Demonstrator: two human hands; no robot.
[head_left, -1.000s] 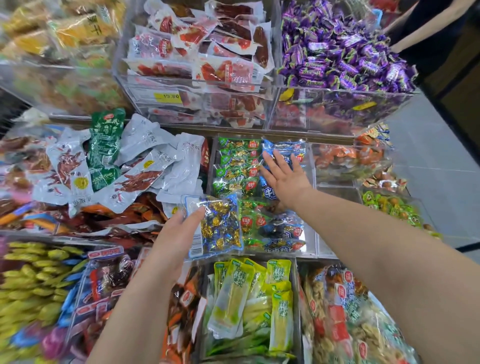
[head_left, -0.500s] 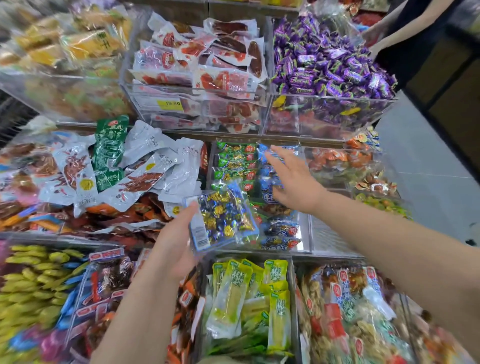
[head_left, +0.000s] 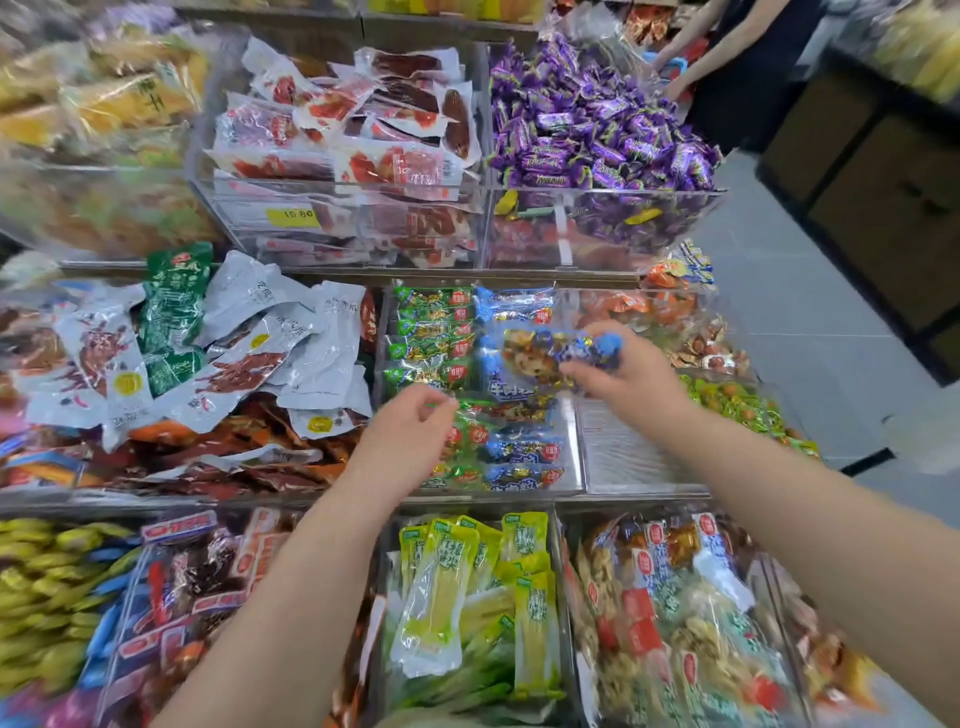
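My right hand grips a blue packet of gold-wrapped sweets, holding it over the clear middle bin. That bin holds stacked green snack packets and blue snack packets. My left hand hovers at the bin's left side with its fingers loosely curled and nothing in it. The held packet is blurred by motion.
Clear bins of packaged snacks fill the shelves: purple sweets and red-and-white packets above, grey and green pouches left, yellow-green packets below. A person in dark clothes stands at the far right by the grey floor aisle.
The blue packet passed from my left hand to my right hand and moved right, over the bin. My left hand let go and now hangs free.
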